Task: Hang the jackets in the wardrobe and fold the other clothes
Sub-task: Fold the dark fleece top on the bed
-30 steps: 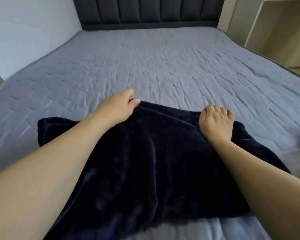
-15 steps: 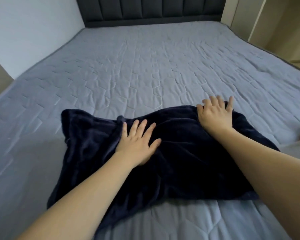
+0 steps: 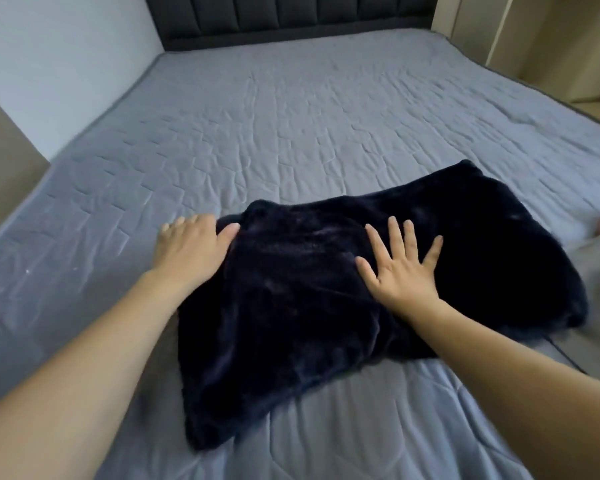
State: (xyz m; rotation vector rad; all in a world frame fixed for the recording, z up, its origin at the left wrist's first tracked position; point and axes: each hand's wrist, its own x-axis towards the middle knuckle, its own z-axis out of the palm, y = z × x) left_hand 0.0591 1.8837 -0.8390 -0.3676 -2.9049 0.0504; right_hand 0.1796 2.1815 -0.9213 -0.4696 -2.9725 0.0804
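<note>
I have a dark navy plush garment (image 3: pixel 326 306) lying on the bed (image 3: pixel 291 133) in front of me, already doubled over into a rough oblong, so I judge this fold well begun but not finished: the edges are uneven and it wants at least one more fold or a tidy-up. My left hand (image 3: pixel 191 247) sits at the garment's far left corner, thumb on the cloth and fingers curled at its edge; whether that grip actually pinches the fabric I cannot tell. My right hand (image 3: pixel 402 271) lies flat on the middle of it, fingers spread wide, pressing it down. No jackets or hangers show here, so the hanging part I cannot judge. The bed carries a grey quilted cover, creased, with a dark padded headboard (image 3: pixel 291 19) at the far end. A pale wall (image 3: pixel 66 64) runs along the left, and beige wardrobe-like panels (image 3: pixel 534 36) stand at the right.
</note>
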